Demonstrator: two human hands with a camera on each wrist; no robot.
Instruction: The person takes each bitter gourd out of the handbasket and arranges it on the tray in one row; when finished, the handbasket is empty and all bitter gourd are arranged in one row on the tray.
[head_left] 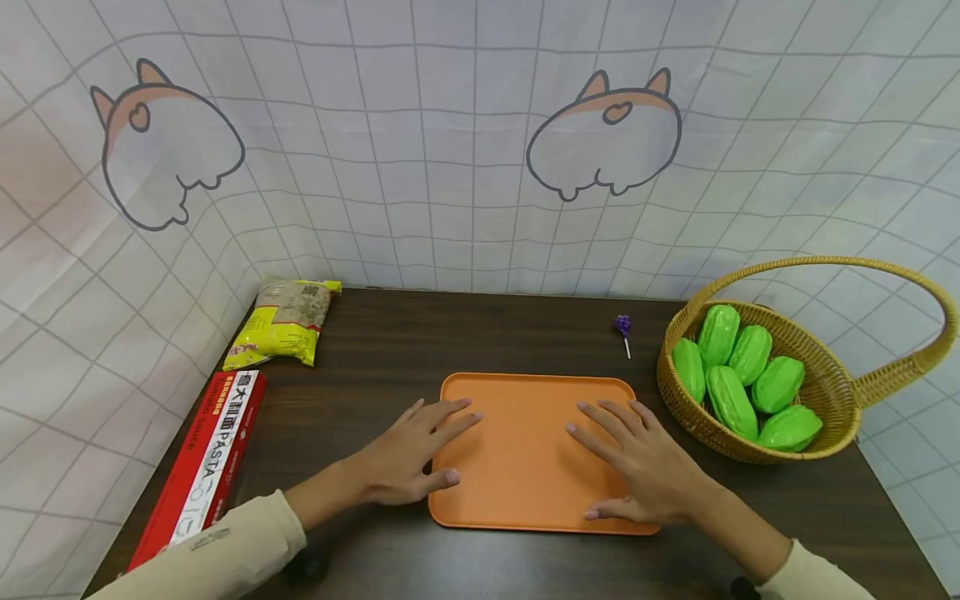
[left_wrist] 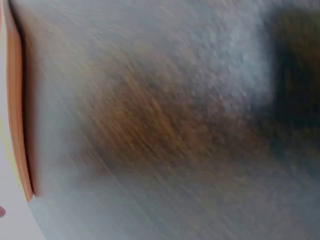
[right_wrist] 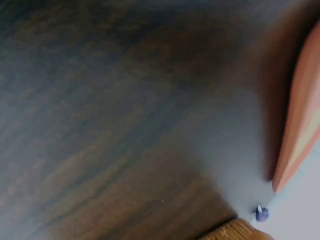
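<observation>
An orange rectangular tray point(head_left: 525, 450) lies on the dark wooden table. My left hand point(head_left: 416, 454) is at its left edge, fingers spread and reaching over the rim. Over the right side of the tray is my right hand point(head_left: 647, 462), its fingers also spread, with nothing held. Nothing lies on the tray between the two hands. The left wrist view catches the tray's edge point(left_wrist: 16, 110) at the far left, and the right wrist view catches its edge point(right_wrist: 295, 130) at the right.
A wicker basket point(head_left: 840, 367) with several green, ridged, fruit-like pieces point(head_left: 729, 402) stands at the right. Behind the tray lies a purple lollipop point(head_left: 622, 327). At the left are a yellow packet point(head_left: 288, 321) and a red pasta box point(head_left: 198, 458). A grid-patterned curtain point(head_left: 450, 167) hangs behind the table.
</observation>
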